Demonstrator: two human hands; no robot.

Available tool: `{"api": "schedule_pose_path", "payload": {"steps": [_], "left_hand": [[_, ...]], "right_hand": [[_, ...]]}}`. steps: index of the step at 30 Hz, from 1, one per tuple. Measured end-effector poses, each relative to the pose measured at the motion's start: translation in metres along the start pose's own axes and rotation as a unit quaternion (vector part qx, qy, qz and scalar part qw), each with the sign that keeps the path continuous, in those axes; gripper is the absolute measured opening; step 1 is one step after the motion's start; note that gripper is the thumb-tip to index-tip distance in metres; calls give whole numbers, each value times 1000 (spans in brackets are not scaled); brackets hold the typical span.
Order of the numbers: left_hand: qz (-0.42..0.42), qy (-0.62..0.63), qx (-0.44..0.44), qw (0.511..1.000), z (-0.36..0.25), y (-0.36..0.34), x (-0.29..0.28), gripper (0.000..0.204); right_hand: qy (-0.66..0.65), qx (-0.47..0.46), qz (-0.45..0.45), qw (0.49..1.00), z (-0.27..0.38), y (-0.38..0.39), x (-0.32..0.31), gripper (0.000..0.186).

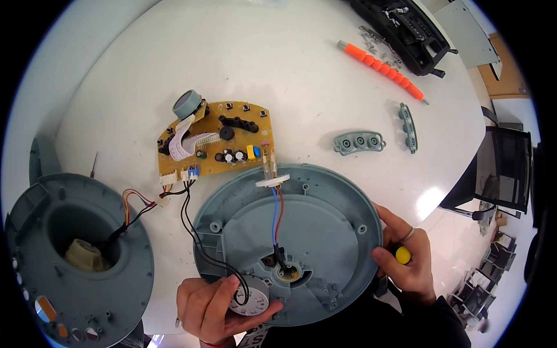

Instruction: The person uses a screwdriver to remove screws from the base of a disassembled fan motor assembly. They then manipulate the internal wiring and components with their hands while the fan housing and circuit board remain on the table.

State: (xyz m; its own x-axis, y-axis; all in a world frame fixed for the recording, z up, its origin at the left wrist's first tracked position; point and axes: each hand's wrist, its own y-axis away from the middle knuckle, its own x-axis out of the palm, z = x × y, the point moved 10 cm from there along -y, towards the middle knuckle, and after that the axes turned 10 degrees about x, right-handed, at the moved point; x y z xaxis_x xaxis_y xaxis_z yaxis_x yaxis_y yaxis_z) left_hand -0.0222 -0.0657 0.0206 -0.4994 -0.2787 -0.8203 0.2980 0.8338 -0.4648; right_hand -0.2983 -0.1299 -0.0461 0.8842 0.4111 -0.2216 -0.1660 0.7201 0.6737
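Observation:
A shallow round grey-green plastic base (325, 232) lies tilted toward me at the table's near edge. My right hand (406, 255) grips its right rim, thumb on the edge, and a yellow-ended rod (403, 254) is tucked in the same palm; the rest of it is hidden. My left hand (212, 307) holds a small round part with a slotted light-grey face (250, 297) against the near rim. Black wires run from it to a tan circuit board (214, 156) beyond the base. Red and blue wires come from the base's centre to a white disc (272, 181) beside the board.
A grey-green fan-like housing (116, 232) stands at left, wired to the board. Two grey-green button strips (360, 142) (408, 129) lie at right. Farther off are an orange flexible shaft (383, 71), loose screws (380, 45) and a black tool case (406, 29).

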Motion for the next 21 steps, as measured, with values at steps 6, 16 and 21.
{"api": "schedule_pose_path", "payload": {"steps": [6,16,21], "left_hand": [[-11,-3,10,1000,-1,4,-1,79],[-22,10,4,1000,0,8,-1,72],[-12,8,-18,1000,5,11,1,71]], "right_hand": [[71,0,0,997,2,1,5,68],[-6,-11,-8,1000,-7,3,4,58],[-9,-31,-23,999,-4,1,2,55]]}}
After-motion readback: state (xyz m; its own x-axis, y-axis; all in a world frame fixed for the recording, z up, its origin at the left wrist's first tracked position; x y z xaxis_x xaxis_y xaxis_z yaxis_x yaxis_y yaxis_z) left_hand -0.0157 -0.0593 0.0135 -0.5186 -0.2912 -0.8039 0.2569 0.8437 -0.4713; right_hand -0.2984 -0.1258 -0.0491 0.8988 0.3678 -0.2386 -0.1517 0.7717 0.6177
